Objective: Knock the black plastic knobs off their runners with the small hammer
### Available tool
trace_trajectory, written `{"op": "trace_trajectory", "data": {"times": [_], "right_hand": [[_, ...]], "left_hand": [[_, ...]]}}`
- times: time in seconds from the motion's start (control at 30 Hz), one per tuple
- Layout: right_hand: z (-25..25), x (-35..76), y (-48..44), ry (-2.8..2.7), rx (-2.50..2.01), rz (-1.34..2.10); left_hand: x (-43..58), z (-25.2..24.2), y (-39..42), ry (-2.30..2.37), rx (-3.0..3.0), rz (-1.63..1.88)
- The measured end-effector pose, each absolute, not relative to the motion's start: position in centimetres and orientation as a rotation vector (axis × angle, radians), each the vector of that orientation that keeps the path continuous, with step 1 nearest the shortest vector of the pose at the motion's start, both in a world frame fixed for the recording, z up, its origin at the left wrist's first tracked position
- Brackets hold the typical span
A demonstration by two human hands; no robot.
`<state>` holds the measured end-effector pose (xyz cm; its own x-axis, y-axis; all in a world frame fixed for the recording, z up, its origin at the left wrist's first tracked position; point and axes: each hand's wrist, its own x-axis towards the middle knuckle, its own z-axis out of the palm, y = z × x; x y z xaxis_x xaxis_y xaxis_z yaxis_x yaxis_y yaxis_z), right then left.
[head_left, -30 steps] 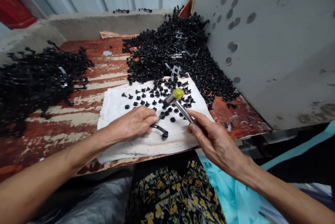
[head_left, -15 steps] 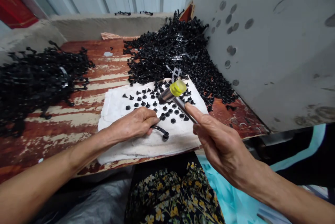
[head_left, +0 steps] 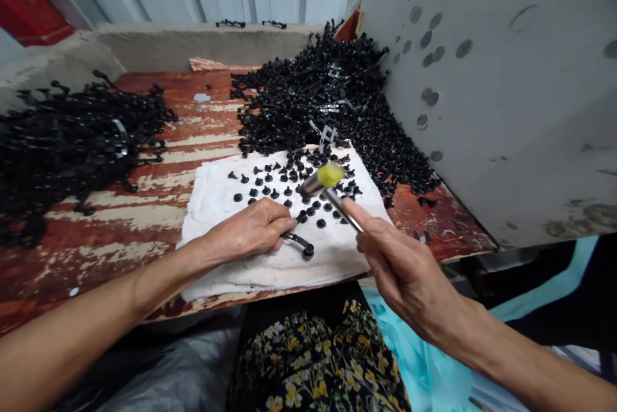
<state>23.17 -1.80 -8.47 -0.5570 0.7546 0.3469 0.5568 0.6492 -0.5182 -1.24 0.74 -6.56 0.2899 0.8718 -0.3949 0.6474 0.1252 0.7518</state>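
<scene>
Pinching a thin black strip with a round black end, the left hand is keeping its fingers clamped on the piece over a folded white cloth. The strip's round end is pointing towards the wearer; a dark part is showing beside the thumb, joint unclear. The right hand is gripping a metal-shafted hammer with a yellow-tipped head, fingers wrapped around the handle, index finger lying along it. The hammer's head is blurring and overlapping small black stemmed discs in view; cannot tell its clearance. The discs are lying scattered across the cloth, which is resting on a worn red-brown worktop. Behind the cloth, a large heap of black parts is spreading against a spotted grey panel; a second black heap is sitting at left.
</scene>
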Motion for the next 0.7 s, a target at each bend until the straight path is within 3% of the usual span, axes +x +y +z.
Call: {"op": "trace_trajectory", "data": {"times": [0.5,0.7], "right_hand": [[-9.5,23.6,-2.5,-2.382,-1.009,0.379],[-9.2,23.1,-1.5,-2.042,-1.042,0.717]], "left_hand": [[-0.5,-6.2,0.7,1.440,1.565,0.227],[-1.5,-5.5,0.6,1.423,1.598,0.332]]}}
